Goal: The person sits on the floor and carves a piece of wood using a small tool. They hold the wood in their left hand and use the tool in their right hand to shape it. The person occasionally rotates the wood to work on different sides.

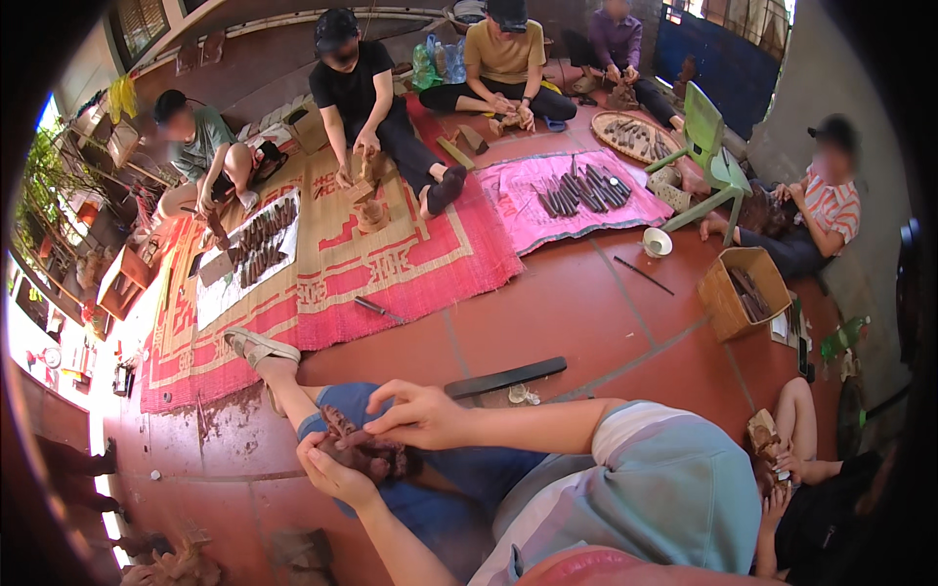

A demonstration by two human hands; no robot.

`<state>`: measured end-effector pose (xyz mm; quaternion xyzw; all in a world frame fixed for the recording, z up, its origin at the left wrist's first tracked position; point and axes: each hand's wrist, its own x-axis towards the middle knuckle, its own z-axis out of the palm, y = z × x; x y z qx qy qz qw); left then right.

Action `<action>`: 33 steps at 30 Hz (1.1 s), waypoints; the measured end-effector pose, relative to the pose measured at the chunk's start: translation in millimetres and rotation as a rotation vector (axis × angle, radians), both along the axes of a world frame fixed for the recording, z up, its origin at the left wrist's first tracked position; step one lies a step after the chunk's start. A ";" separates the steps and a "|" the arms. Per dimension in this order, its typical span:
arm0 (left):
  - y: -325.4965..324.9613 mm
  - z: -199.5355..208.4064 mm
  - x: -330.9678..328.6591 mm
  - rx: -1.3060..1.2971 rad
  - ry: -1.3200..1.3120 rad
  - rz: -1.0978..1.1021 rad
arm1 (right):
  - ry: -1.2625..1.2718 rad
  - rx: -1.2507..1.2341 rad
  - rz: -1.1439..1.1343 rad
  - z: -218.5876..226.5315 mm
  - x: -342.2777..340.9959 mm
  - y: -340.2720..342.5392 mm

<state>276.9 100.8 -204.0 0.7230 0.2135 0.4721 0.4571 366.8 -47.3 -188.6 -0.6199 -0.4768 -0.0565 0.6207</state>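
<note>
Above my lap, on my blue shorts (459, 493), is a reddish-brown carving (376, 457), knobbly and apparently of wood. My left hand (337, 474) is closed around its near left side, with the thumb along the edge. My right hand (425, 415) lies against its upper right part, index finger arched and the other fingers bent in. Whether a small tool or a scrap sits between those fingers is hidden. Just beyond my right forearm, a long dark flat bar (506, 377) lies on the tiles beside a small crumpled clear piece (523, 395).
A red patterned mat (430, 283) spreads ahead, with a chisel-like tool (376, 311) at its edge. Tool rows lie on a white sheet (217, 298) and a pink cloth (508, 195). A box (728, 308), green chair (728, 171) and white bowl (657, 242) stand right. Several people sit around.
</note>
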 end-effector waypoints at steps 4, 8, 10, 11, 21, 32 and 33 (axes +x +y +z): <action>0.7 1.2 -3.7 0.036 0.020 0.027 | 0.065 0.036 -0.079 -15.0 8.9 -21.7; 1.7 -5.5 1.4 -0.218 0.010 0.019 | 0.282 0.064 -0.117 7.6 13.4 -28.6; -6.2 10.4 0.9 -0.179 0.023 -0.018 | 0.225 0.086 -0.145 20.9 15.8 -29.9; 0.3 8.3 -0.7 -0.222 -0.017 -0.120 | 0.196 0.113 -0.146 28.9 14.1 -26.5; 17.0 -3.5 4.6 -0.398 -0.209 -0.196 | -0.141 0.026 -0.044 13.3 10.0 23.7; 18.1 -0.4 3.7 -0.424 -0.194 -0.184 | 0.016 0.050 0.012 9.1 15.2 29.0; 16.5 5.4 5.2 -0.423 -0.215 -0.201 | 0.023 0.050 -0.003 -0.7 23.5 24.3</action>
